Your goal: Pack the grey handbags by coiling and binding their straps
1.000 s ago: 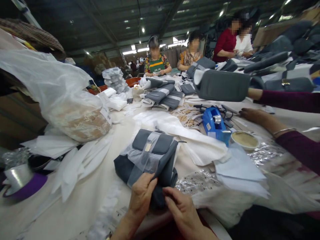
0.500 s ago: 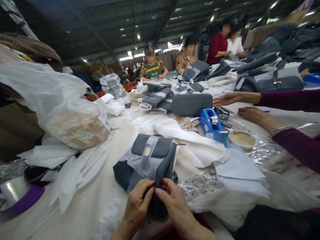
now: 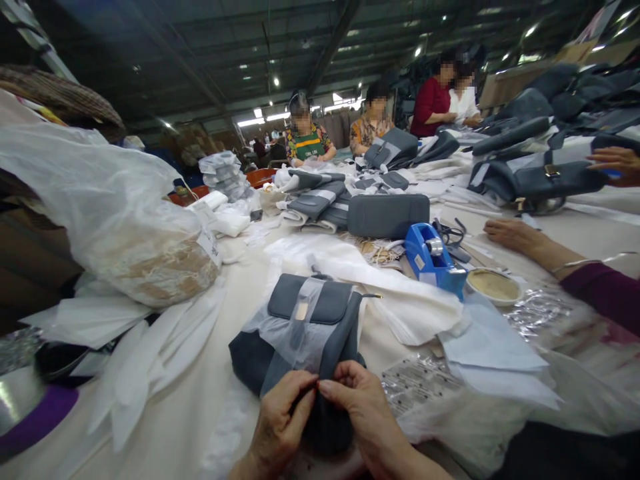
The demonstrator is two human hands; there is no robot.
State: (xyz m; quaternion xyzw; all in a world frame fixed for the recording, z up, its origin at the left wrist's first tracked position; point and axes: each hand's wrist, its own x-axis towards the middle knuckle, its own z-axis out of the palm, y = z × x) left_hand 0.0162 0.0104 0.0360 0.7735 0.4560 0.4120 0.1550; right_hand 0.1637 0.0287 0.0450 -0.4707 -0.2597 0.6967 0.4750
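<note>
A blue-grey bag (image 3: 310,303) with a flap lies tilted on the cloth-covered table in front of me. Translucent wrapping is stretched across its front, over the flap's clasp. At the bag's near side my left hand (image 3: 285,417) is closed, thumb and forefinger pinched on the dark material. My right hand (image 3: 367,407) pinches right beside it, so the fingertips of both nearly meet. A tiny reddish spot shows between them, too small to name. The dark part of the bag below the fingers is partly covered by my hands.
A blue tape dispenser (image 3: 430,257) and a round tin (image 3: 494,285) stand to the right, near white sheets (image 3: 493,343). A co-worker's hand (image 3: 515,233) rests beyond. More bags (image 3: 387,215) are piled behind; a plastic sack (image 3: 165,260) sits left.
My view has shifted slightly, and both hands stay pinched at the same side of the bag. The co-worker's far arm at right has moved back to the right, towards another bag.
</note>
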